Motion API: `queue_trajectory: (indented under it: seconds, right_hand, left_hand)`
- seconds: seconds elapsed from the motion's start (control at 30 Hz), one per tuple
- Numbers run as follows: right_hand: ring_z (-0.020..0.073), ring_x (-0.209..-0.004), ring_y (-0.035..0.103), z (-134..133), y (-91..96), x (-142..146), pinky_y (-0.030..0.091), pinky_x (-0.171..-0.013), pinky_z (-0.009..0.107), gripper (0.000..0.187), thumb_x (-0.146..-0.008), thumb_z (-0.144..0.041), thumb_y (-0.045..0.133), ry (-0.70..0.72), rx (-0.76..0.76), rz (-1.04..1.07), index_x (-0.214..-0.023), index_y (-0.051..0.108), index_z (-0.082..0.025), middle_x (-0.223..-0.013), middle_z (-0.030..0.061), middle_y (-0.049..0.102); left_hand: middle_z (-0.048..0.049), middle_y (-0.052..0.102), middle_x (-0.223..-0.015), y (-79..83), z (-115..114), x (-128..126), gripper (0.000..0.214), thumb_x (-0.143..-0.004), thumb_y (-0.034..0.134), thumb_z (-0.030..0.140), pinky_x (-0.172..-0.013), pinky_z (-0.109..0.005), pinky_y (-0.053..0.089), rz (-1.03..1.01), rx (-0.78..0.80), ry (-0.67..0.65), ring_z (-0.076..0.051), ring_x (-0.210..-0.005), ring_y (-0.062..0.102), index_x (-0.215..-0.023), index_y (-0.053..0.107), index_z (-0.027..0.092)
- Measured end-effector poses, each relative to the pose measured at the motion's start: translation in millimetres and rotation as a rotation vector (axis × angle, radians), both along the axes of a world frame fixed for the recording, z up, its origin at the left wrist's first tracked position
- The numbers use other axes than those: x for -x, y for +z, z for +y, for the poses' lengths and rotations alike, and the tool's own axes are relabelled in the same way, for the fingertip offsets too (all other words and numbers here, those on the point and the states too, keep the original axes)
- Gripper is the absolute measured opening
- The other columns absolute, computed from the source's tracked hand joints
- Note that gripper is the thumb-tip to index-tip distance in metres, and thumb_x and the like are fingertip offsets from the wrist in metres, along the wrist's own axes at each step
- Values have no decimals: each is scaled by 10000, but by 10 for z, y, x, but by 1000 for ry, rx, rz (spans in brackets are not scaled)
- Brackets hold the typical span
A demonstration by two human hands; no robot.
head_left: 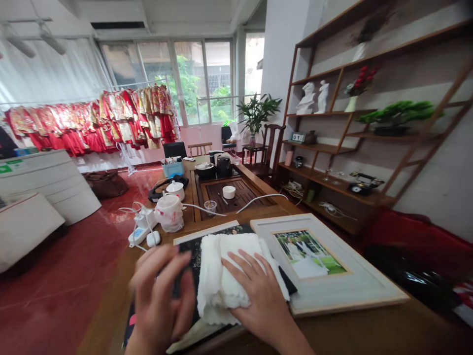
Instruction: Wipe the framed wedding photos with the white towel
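A folded white towel [210,276] with scalloped edges lies on a dark album or print [186,276] at the near end of the table. My right hand [253,286] rests flat on top of the towel, fingers stretched forward. Left of the towel, my left hand [162,296] is raised, slightly smeared by motion, with its fingers bent and apart and nothing visible in them. Against the towel's right side lies a white picture frame [358,286] around a photo [308,254] of a couple outdoors.
A power strip [142,227], a white earphone case [152,238] and a bagged cup [170,213] stand at the left table edge. Farther off is a tea tray [244,197] with a small white cup [229,192]. A wooden shelf [340,148] stands to the right.
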State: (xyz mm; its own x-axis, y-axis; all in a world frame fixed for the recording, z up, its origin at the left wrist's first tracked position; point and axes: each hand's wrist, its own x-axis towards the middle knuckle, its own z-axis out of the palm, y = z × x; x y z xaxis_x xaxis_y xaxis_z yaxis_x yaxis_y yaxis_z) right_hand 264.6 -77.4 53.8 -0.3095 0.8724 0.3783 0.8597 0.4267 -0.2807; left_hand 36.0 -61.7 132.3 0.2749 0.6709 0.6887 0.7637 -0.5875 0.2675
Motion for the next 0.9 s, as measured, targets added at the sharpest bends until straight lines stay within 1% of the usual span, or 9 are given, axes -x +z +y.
queue_trajectory:
  seconds: [0.07, 0.17, 0.23, 0.27, 0.33, 0.47, 0.57, 0.8, 0.9]
  right_hand:
    - [277, -1381, 321, 0, -15, -3, 100, -1136, 473, 795, -731, -396, 627, -3, -40, -14, -1467, 328, -377, -1508, -50, 392]
    - [269, -1379, 324, 15, -47, -12, 107, -1129, 464, 834, -691, -357, 631, 5, -90, -42, -1466, 323, -373, -1512, -60, 382]
    - [267, -1374, 332, 30, -62, -16, 122, -1122, 464, 833, -686, -347, 616, 11, -120, -64, -1466, 325, -362, -1507, -57, 390]
    - [266, -1371, 337, 36, -64, -17, 132, -1118, 466, 825, -690, -348, 607, 14, -132, -77, -1466, 327, -355, -1503, -53, 397]
    - [263, -1364, 348, 47, -56, -19, 150, -1110, 468, 807, -699, -346, 588, 19, -148, -103, -1465, 333, -343, -1494, -46, 412]
    - [250, -1359, 361, 84, -21, -54, 171, -1107, 460, 778, -696, -319, 561, 34, -179, -151, -1448, 364, -330, -1482, -43, 428]
    - [251, -1354, 372, 134, -13, -139, 195, -1102, 454, 760, -697, -323, 563, 32, -208, -185, -1436, 384, -318, -1477, -34, 436]
    - [277, -1299, 449, 255, -58, -469, 288, -1048, 467, 610, -791, -381, 558, -100, -315, -229, -1382, 445, -278, -1409, 23, 522]
    - [288, -1284, 465, 264, -61, -502, 291, -1043, 480, 579, -802, -383, 547, -141, -346, -236, -1362, 463, -262, -1387, 44, 543]
  left_hand:
    - [-102, 527, -1323, -97, 256, -39, 280, -967, 457, 245, -1018, -503, 451, 52, 45, 10, -281, -1245, 494, -1227, 558, 226]
    - [-111, 481, -1389, -374, 506, -21, 325, -969, 388, 197, -1060, -482, 424, 173, 244, 13, -268, -1282, 476, -1258, 536, 197]
    - [-114, 453, -1431, -557, 556, 12, 341, -971, 388, 210, -1097, -463, 391, 196, 335, 28, -258, -1315, 450, -1283, 523, 178]
    - [-113, 442, -1448, -628, 555, 25, 368, -969, 404, 230, -1109, -464, 376, 201, 354, 30, -259, -1333, 431, -1321, 497, 175]
    - [-102, 433, -1465, -714, 529, 40, 410, -968, 429, 270, -1126, -465, 351, 202, 372, 37, -259, -1355, 404, -1367, 462, 183]
    - [-72, 440, -1471, -750, 484, 49, 418, -973, 437, 297, -1137, -454, 330, 205, 380, 43, -245, -1361, 396, -1381, 460, 215]
    - [-64, 440, -1474, -762, 478, 56, 413, -976, 435, 307, -1141, -447, 324, 194, 371, 48, -240, -1367, 389, -1380, 465, 222]
    - [-65, 438, -1479, -754, 465, 48, 416, -982, 430, 336, -1152, -450, 302, 187, 376, 53, -237, -1373, 382, -1380, 465, 222]
    - [-79, 418, -1493, -723, 451, 33, 464, -968, 455, 382, -1154, -460, 296, 204, 399, 63, -252, -1380, 371, -1396, 450, 202]
